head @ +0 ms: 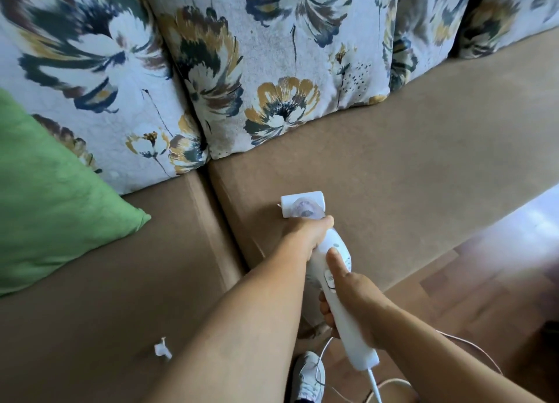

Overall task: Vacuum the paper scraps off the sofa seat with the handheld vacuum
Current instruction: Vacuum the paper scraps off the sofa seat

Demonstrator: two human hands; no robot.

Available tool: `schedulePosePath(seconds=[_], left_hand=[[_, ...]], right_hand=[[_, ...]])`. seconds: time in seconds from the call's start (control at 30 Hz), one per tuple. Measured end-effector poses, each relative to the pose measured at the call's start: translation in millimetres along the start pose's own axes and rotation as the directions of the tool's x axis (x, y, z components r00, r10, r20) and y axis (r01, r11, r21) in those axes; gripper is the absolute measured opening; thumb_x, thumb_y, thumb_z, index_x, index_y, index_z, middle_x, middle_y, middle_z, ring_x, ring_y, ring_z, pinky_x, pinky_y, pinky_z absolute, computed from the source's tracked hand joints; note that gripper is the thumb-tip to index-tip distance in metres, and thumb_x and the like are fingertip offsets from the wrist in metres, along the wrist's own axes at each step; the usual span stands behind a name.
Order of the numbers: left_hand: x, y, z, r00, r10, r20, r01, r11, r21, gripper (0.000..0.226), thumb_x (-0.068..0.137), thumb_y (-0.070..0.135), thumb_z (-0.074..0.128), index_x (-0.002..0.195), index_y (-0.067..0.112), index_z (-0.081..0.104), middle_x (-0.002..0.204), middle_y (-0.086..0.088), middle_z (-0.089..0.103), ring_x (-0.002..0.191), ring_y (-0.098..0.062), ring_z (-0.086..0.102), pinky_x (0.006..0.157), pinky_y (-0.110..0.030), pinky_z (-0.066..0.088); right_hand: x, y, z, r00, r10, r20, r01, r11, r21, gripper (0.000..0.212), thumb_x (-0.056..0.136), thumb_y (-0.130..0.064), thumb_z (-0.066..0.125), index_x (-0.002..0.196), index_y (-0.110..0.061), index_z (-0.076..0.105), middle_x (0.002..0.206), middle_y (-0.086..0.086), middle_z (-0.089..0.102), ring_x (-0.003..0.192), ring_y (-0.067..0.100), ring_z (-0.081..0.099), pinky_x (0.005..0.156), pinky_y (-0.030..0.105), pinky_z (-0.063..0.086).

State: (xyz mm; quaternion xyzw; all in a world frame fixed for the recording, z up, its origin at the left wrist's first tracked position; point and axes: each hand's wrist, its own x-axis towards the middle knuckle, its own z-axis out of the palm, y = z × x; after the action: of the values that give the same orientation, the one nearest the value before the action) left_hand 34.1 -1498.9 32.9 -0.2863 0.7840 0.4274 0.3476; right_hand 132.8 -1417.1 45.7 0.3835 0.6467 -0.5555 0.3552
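The handheld vacuum (331, 269) was a white, smooth plastic thing with a long handle, a cord (373, 386) trailing off the back end, and a wide roller-shaped nozzle (301, 206) with a see-through dome behind it, and it was being held two-handed. Right hand (355, 299) was wrapped closed around the handle with the thumb laid up along the top by the switch, left hand (305, 239) was curled shut around the neck just behind the dome. Closest to the camera, one crumpled white paper scrap (162, 348) still sat on the near-left sofa seat (99, 281), well apart from the nozzle, so I'd say that one was left to do. The nozzle itself was flat on the right seat cushion (393, 197), just beside the seam, with a tiny white bit at its left edge, maybe a scrap going in, hard to tell. The rest of that brown, short-napped, suede-ish fabric looked bare, so mostly done, I'd guess. Further back, a plump green pillow (45, 197) and puffy floral back cushions (266, 69).
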Motion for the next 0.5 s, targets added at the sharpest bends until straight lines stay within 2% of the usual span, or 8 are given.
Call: schedulePosePath(seconds=[0.07,0.13,0.2,0.27,0.33,0.43,0.5], left_hand=[[-14,-6,2,1.0,0.007,-0.007,-0.007,1.0,-0.006,0.068,0.077,0.056,0.059,0.127,0.011,0.05,0.099,-0.006,0.07,0.057,-0.017,0.053,0.049,-0.021,0.038],[-27,-15,6,1.0,0.02,-0.001,-0.02,1.0,-0.009,0.069,0.076,0.056,0.059,0.128,0.011,0.049,0.102,-0.006,0.07,0.057,-0.017,0.055,0.049,-0.021,0.038],[-37,-24,10,0.999,0.032,0.002,-0.032,0.999,-0.008,0.073,0.074,0.057,0.06,0.13,0.011,0.049,0.112,-0.006,0.069,0.08,-0.02,0.07,0.063,-0.023,0.049],[-44,-33,13,1.0,0.025,-0.004,-0.025,1.0,0.01,0.081,0.072,0.059,0.059,0.135,0.011,0.046,0.127,-0.008,0.064,0.105,-0.023,0.069,0.08,-0.027,0.053],[-49,-41,14,1.0,0.019,0.001,-0.019,1.0,0.016,0.083,0.074,0.058,0.06,0.139,0.01,0.042,0.129,-0.009,0.063,0.108,-0.025,0.067,0.086,-0.03,0.052],[-51,-50,14,1.0,0.025,0.01,-0.025,1.0,-0.017,0.083,0.078,0.054,0.06,0.143,0.01,0.033,0.124,-0.009,0.062,0.104,-0.025,0.066,0.088,-0.031,0.051],[-48,-55,13,1.0,0.028,-0.006,-0.028,1.0,-0.009,0.08,0.077,0.054,0.06,0.14,0.01,0.038,0.127,-0.01,0.062,0.107,-0.024,0.067,0.09,-0.032,0.052]], right_hand=[[-9,13,0,0.999,-0.027,-0.022,0.028,0.999,0.019,0.077,0.086,-0.074,0.039,0.081,-0.001,0.062,0.06,0.014,0.06,0.041,0.024,0.055,0.047,0.025,0.046],[-18,26,-1,0.998,-0.044,-0.045,0.044,0.999,0.011,0.079,0.085,-0.075,0.039,0.08,0.0,0.064,0.06,0.015,0.061,0.044,0.025,0.056,0.049,0.028,0.047],[-28,37,-1,0.998,-0.041,-0.049,0.042,0.999,0.014,0.079,0.085,-0.075,0.039,0.076,0.0,0.063,0.057,0.014,0.06,0.045,0.025,0.055,0.05,0.029,0.046],[-37,46,1,0.998,-0.036,-0.042,0.038,0.998,0.048,0.076,0.088,-0.072,0.04,0.074,0.0,0.061,0.053,0.013,0.058,0.042,0.023,0.053,0.047,0.027,0.045],[-42,53,4,0.998,-0.041,-0.042,0.043,0.998,0.04,0.075,0.087,-0.072,0.039,0.077,0.0,0.06,0.055,0.013,0.058,0.04,0.023,0.053,0.047,0.026,0.045],[-44,62,12,0.998,-0.043,-0.047,0.044,0.999,0.01,0.077,0.087,-0.072,0.038,0.082,0.0,0.061,0.06,0.015,0.06,0.04,0.023,0.055,0.047,0.027,0.048],[-42,66,17,0.998,-0.04,-0.046,0.041,0.999,0.03,0.078,0.087,-0.072,0.039,0.085,0.002,0.062,0.062,0.016,0.06,0.045,0.025,0.056,0.049,0.03,0.049]])
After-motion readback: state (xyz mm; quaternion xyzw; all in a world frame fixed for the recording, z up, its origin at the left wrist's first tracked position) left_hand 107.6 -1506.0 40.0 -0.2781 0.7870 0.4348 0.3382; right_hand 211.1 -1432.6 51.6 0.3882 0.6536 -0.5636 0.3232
